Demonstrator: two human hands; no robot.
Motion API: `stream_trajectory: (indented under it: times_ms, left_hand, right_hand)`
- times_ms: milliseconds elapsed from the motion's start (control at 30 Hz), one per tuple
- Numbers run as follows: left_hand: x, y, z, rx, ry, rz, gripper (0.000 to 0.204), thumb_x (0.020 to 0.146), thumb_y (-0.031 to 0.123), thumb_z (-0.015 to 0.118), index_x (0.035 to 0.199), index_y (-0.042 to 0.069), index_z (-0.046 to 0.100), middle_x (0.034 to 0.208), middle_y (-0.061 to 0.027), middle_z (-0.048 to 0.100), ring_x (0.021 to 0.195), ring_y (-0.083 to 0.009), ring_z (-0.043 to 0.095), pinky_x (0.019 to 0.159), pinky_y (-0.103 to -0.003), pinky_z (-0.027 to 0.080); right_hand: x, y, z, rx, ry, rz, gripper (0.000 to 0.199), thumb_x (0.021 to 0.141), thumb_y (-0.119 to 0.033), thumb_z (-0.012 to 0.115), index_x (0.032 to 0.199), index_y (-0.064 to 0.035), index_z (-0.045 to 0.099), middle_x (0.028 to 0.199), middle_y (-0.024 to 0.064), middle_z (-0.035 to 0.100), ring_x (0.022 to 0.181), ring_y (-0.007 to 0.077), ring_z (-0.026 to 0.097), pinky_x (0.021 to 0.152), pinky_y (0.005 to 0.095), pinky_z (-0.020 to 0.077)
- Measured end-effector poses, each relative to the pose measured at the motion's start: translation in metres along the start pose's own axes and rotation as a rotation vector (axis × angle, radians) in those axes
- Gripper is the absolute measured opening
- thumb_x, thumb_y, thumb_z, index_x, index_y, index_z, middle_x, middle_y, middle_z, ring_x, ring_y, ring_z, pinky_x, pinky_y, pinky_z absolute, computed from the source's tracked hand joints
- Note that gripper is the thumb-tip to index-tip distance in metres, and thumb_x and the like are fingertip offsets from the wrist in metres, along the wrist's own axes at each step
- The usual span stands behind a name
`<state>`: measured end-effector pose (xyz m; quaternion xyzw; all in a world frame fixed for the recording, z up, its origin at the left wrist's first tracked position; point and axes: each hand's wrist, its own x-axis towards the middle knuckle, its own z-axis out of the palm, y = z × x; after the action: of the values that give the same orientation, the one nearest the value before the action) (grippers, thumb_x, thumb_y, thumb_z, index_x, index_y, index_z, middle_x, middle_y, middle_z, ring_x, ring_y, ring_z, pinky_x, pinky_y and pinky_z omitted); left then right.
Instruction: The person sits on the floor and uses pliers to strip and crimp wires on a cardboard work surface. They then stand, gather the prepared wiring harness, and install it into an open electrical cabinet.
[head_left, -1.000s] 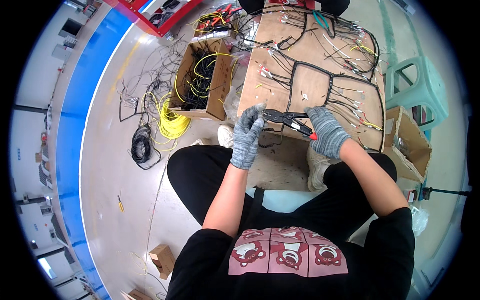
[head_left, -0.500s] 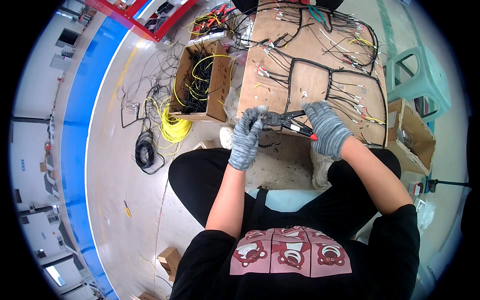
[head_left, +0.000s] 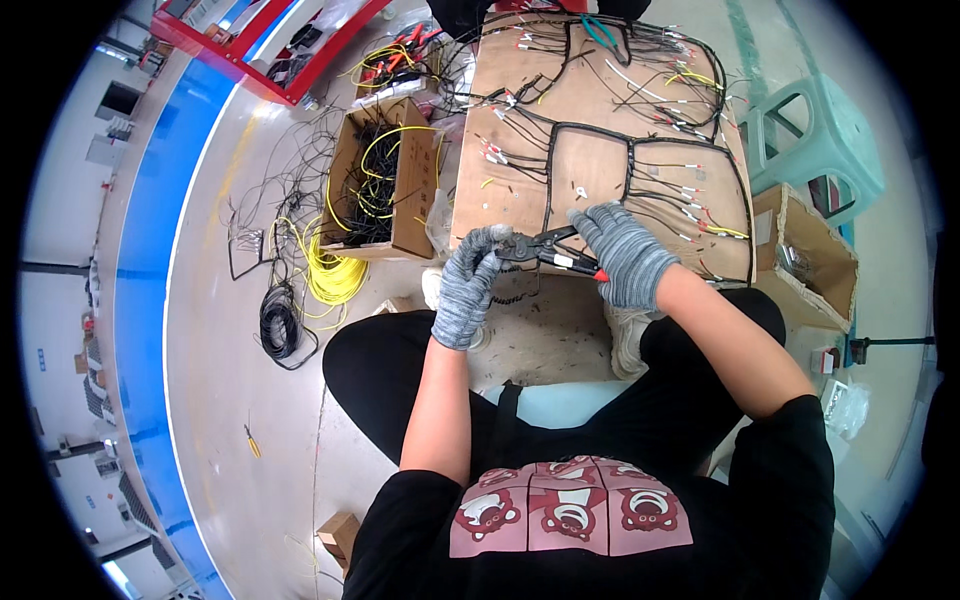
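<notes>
My right hand, in a grey knit glove, is closed around the handles of black crimping pliers with a red-tipped grip. The handles are spread apart, and the jaws point left. At those jaws is my left hand, gloved alike, its fingers pinched together on something too small to make out. A dark coiled wire hangs just below the pliers. Both hands are at the near edge of a wooden board, which bears a black taped wire harness with several white- and red-tipped wire ends.
To the left stand a cardboard box of black wires, a yellow cable coil and a black coil. A green plastic stool and an open carton are on the right. Yellow-handled pliers lie on the floor.
The whole scene has shifted slightly left in the picture as the view turned. Both hands and the pliers keep nearly the same pose against each other.
</notes>
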<state>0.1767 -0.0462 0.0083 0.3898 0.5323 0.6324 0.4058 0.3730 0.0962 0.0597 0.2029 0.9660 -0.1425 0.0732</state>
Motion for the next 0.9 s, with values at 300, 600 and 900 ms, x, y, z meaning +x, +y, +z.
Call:
stream_trajectory:
  times_ms: [300,600,900]
  left_hand:
    - [0.005,-0.011,0.009,0.202,0.102,0.095,0.033,0.086,-0.008,0.049,0.114,0.005,0.058,0.102,-0.0035,0.058,0.095,-0.0118,0.055,0.084,-0.024,0.046]
    - [0.005,-0.024,0.012,-0.055,0.203,-0.010,0.032,0.087,-0.005,0.052,0.118,0.004,0.056,0.106,-0.0064,0.061,0.091,-0.0135,0.059,0.080,-0.026,0.049]
    - [0.008,-0.015,0.013,-0.139,0.162,-0.025,0.029,0.089,0.001,0.055,0.117,0.005,0.056,0.104,-0.0058,0.062,0.087,-0.0121,0.059,0.076,-0.025,0.050]
  right_hand:
    - [-0.003,-0.008,-0.009,-0.076,-0.107,0.123,0.072,0.067,-0.022,0.067,0.127,0.0048,0.040,0.121,0.0248,0.045,0.118,0.0381,0.042,0.106,0.0405,0.0282]
    - [-0.002,-0.014,-0.003,-0.095,-0.055,0.126,0.078,0.066,-0.022,0.066,0.131,0.0066,0.035,0.123,0.0259,0.044,0.118,0.0394,0.041,0.106,0.0424,0.0282]
    - [0.005,-0.012,0.005,-0.101,-0.018,0.107,0.067,0.067,-0.015,0.065,0.126,0.0053,0.040,0.116,0.0235,0.048,0.112,0.0374,0.045,0.103,0.0411,0.0312]
